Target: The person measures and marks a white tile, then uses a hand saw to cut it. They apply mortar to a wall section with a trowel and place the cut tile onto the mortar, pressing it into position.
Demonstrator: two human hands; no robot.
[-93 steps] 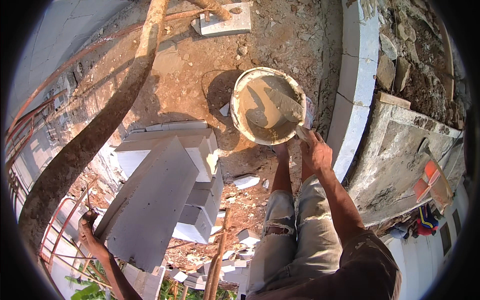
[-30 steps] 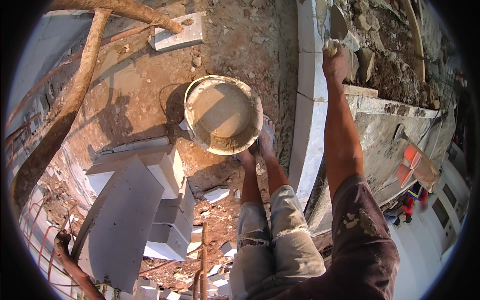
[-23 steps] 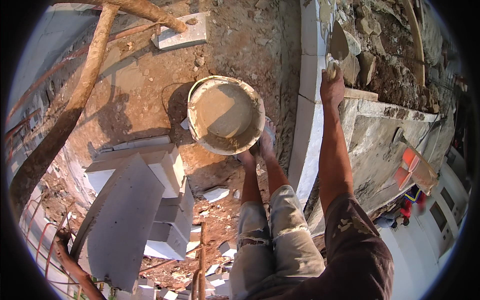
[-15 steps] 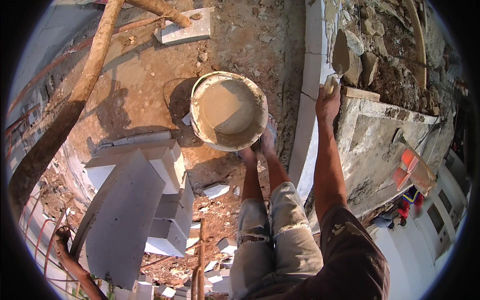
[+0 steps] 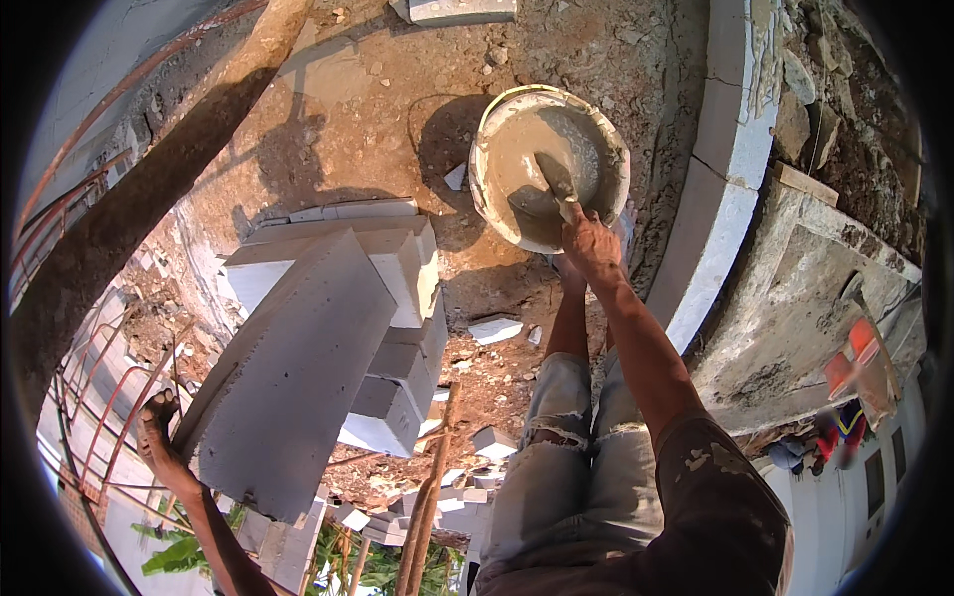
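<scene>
My right hand (image 5: 594,245) grips a trowel (image 5: 556,182) whose blade dips into wet grey-brown mortar in a round, crusted bucket (image 5: 482,159). At the lower left, my left hand (image 5: 162,437) is curled beside the edge of a long grey block (image 5: 288,368), among thin rods; I cannot make out what, if anything, it holds. That block leans over a stack of pale blocks (image 5: 399,283). Right of the bucket runs a low white block wall (image 5: 715,228), smeared with mortar along its top.
A thick wooden pole (image 5: 119,238) crosses the left, with bent rusty bars (image 5: 104,402) below. Another block (image 5: 457,8) lies at the top. Rubble (image 5: 492,328) is scattered near my legs. Beyond the wall are broken stones, soil (image 5: 845,109) and a concrete slab (image 5: 785,328) with orange-and-tan objects (image 5: 855,363).
My right hand has brought the trowel from the wall top down and leftward into the bucket. The view has shifted, and more of my left arm shows at the lower left.
</scene>
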